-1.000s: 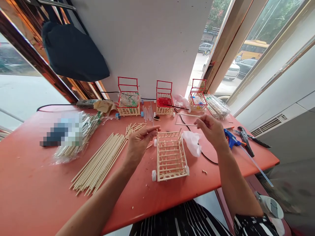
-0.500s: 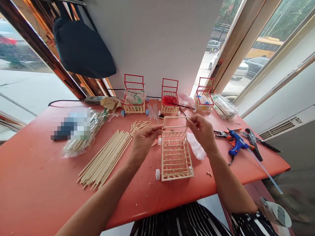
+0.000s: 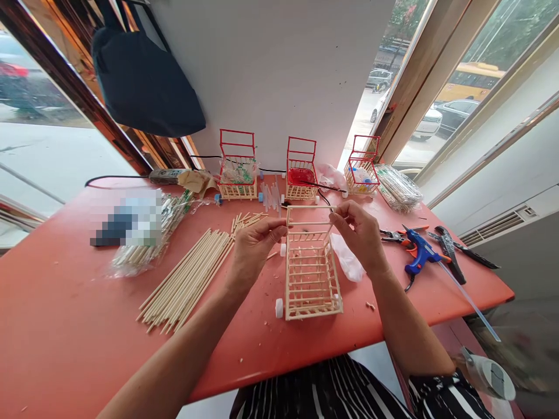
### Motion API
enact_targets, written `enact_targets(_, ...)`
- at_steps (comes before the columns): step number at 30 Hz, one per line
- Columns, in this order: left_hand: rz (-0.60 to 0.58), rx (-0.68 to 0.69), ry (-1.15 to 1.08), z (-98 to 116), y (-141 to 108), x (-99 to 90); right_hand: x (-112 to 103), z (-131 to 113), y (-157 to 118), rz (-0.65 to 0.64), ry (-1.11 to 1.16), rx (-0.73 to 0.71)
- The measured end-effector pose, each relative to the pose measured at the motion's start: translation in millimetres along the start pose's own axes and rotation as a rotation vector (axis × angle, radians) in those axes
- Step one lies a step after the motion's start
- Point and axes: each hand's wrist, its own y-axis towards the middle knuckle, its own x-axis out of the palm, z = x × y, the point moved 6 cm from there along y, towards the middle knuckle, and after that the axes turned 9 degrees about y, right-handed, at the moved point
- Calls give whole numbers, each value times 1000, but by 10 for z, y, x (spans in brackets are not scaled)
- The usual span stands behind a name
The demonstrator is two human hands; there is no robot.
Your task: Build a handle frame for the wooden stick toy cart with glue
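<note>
A small cart (image 3: 313,316) built of pale wooden sticks stands on the red table in front of me, with white round wheels at its side. At its far end rises a handle frame with a wooden crossbar stick (image 3: 310,223) below its top bar. My left hand (image 3: 257,247) pinches the left end of that stick between thumb and fingers. On the right side, the fingertips of my right hand (image 3: 360,233) are closed on the other end. Fingers partly hide both joints, so I cannot tell whether the stick is fixed to the uprights.
Loose wooden sticks (image 3: 187,279) lie left of the cart. Red-trimmed carts (image 3: 238,191) line the wall, one holding a red tub (image 3: 301,176). A blue glue gun (image 3: 421,253), pliers (image 3: 392,235) and bagged sticks (image 3: 398,186) are on the right. White plastic (image 3: 348,259) lies beside the cart.
Both hands keep their pinch at the crossbar ends, with hardly any motion. The whole view has shifted very slightly.
</note>
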Motion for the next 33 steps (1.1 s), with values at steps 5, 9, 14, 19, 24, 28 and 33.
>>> enact_targets(5, -2, -7, -4, -5, 13, 16, 7, 2, 3, -5, 45, 0)
enact_targets(9, 14, -22, -7, 13, 9, 19, 9, 76, 4, -10, 117, 37)
enact_targets(14, 26, -27, 18, 31, -16, 25, -9, 211, -24, -26, 194, 85)
enact_targets(19, 34, -22, 10, -11, -23, 23, -17, 288, -70, -55, 211, 107)
enact_targets(24, 11, -6, -20, -76, -4, 31, -26, 290, -86, -32, 186, 97)
enact_targets(28, -18, -2, -49, -100, 21, 46, -34, 275, -87, -17, 159, 80)
enact_targets(33, -19, -17, -5, -78, 32, 51, -38, 279, -92, -4, 176, 92)
